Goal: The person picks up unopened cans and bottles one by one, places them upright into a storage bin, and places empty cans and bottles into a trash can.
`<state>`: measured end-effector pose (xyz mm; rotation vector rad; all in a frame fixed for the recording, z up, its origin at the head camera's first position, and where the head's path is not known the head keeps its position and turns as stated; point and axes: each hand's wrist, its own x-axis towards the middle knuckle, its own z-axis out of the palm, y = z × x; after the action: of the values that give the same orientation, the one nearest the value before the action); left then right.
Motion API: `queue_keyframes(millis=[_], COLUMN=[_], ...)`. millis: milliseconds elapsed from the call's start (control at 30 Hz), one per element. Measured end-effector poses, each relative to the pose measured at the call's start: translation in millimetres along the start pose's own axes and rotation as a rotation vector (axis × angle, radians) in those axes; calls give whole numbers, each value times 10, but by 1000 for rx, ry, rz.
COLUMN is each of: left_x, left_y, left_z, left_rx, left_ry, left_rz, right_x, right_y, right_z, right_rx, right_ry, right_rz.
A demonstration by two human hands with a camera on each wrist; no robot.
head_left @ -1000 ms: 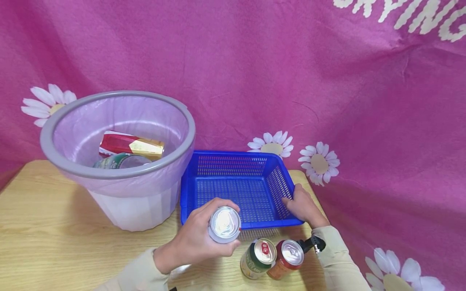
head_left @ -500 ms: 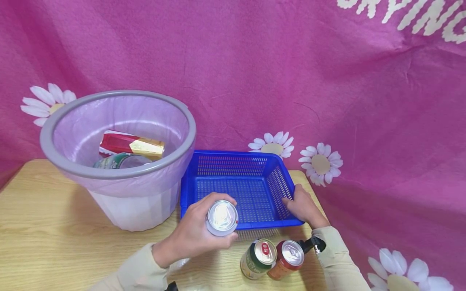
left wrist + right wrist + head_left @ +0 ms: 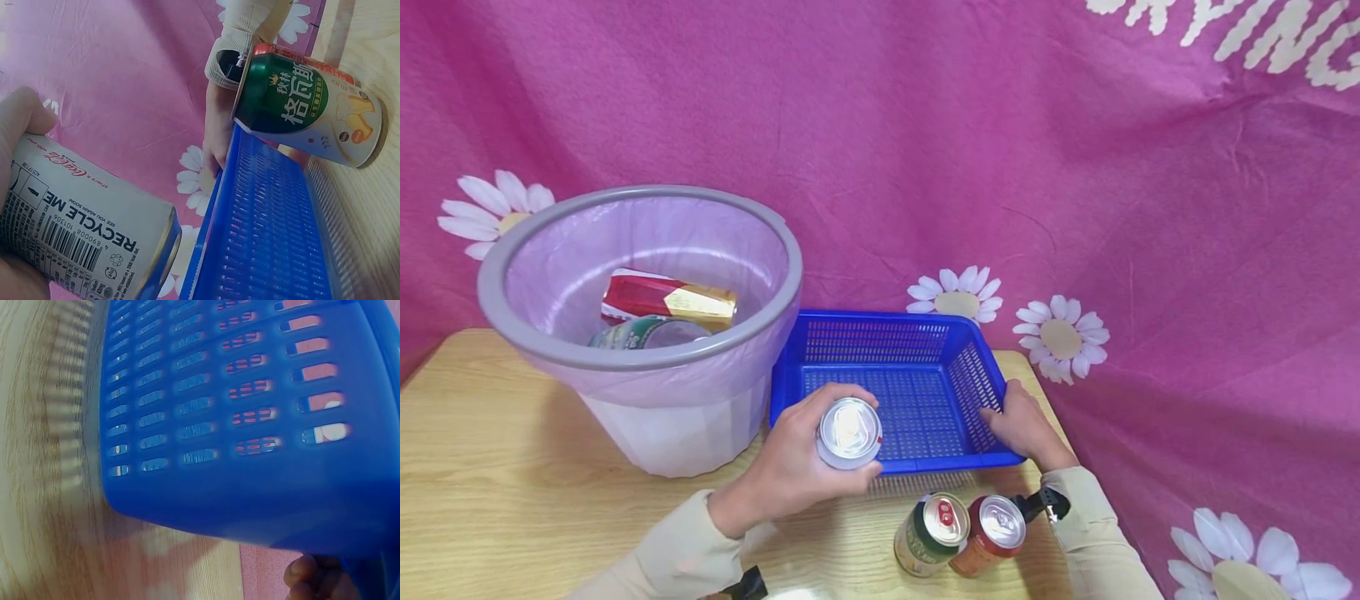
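Observation:
My left hand (image 3: 790, 458) grips a silver-white Coca-Cola can (image 3: 850, 429), its lid facing up, above the near left part of the blue plastic basket (image 3: 925, 464). In the left wrist view, printed text and a barcode show on that soda can (image 3: 81, 225). My right hand (image 3: 1024, 423) holds the right rim of the basket, thumb on the inner side. Its fingertips (image 3: 306, 575) show below the basket wall in the right wrist view. A green and cream can (image 3: 925, 537) stands beside a red can (image 3: 988, 542) on the near side of the basket.
To the left stands a lined bin (image 3: 677, 425) with a grey rim, holding a red-gold can (image 3: 670, 297) and a green-labelled item (image 3: 643, 333). A pink flowered cloth (image 3: 880, 150) hangs behind the wooden table (image 3: 490, 467); the table's right edge runs close by the basket.
My left hand has moved slightly away from me and to the left with the soda can, further over the basket's near rim. My right hand, the basket and the standing cans stay put.

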<state>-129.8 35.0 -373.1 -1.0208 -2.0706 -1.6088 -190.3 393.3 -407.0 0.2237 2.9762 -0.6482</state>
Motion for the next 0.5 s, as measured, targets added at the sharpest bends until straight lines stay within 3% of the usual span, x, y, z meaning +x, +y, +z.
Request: queue_keyframes(millis=[500], left_x=[80], left_y=[-87], left_z=[-30], left_rx=[16], left_ry=[20], left_rz=[-15], right_x=[-9], right_y=[-2], right_z=[17], right_rx=[14], right_ry=[3], right_rz=[2])
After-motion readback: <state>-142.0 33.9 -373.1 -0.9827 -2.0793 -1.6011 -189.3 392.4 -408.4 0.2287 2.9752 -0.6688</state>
